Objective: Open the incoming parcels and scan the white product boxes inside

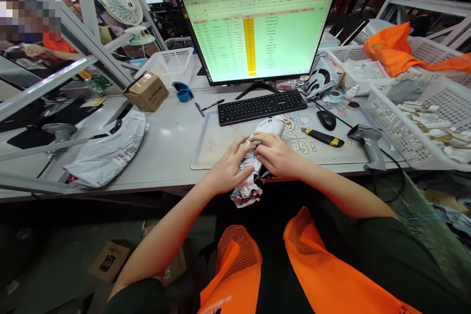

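A crumpled grey plastic mailer parcel (257,157) lies across the front edge of the desk mat (206,149), one end hanging over the desk edge. My left hand (230,167) grips its left side with curled fingers. My right hand (275,154) wraps over its right side, fingers closed on the wrapping. Both hands meet on top of the parcel, just in front of the black keyboard (262,106).
A monitor (259,29) shows a spreadsheet. A black mouse (326,119), a yellow-black utility knife (324,138) and a barcode scanner (370,142) lie to the right. White baskets (423,113) stand right, another grey mailer bag (110,149) and a cardboard box (146,91) left.
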`<state>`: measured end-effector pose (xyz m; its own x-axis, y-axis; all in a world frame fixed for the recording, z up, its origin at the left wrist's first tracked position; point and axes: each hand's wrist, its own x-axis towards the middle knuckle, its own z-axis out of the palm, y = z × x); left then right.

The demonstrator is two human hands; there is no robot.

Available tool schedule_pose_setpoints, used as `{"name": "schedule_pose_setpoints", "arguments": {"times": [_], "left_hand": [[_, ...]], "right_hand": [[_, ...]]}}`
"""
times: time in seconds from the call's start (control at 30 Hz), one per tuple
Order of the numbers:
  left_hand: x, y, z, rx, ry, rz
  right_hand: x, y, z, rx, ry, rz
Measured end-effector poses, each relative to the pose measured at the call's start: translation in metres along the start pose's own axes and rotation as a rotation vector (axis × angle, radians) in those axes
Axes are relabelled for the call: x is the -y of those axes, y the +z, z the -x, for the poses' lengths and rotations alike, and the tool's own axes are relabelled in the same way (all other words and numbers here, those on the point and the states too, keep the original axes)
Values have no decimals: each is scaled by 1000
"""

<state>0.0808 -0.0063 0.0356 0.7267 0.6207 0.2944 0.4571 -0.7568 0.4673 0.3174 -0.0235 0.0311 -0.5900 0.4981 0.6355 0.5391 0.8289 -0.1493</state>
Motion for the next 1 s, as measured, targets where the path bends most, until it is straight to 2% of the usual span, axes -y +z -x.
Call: {"name": "schedule_pose_setpoints", "arguments": {"times": [0.1,0.23,0.5,0.63,0.8,0.9,1.0], "left_hand": [[3,1,-1,-34,53,50],[7,5,0,-57,15,125],[-1,13,8,-76,-11,184],[-3,12,12,-53,-60,148],[-10,7,12,-14,-83,135],[-12,0,9,50,-84,149],[-11,-8,4,109,-40,160]], "right_hand": [[-5,2,-3,-7,-31,-77],[-7,1,-5,-40,-65,-133],[-18,5,-11,-21,-131,-263],[-22,-3,-17,86,-126,-320],[-23,-13,-21,177,-200,-163],[-26,-6,-18,116,-210,-254],[-31,8,-12,-81,-237,-383]]}}
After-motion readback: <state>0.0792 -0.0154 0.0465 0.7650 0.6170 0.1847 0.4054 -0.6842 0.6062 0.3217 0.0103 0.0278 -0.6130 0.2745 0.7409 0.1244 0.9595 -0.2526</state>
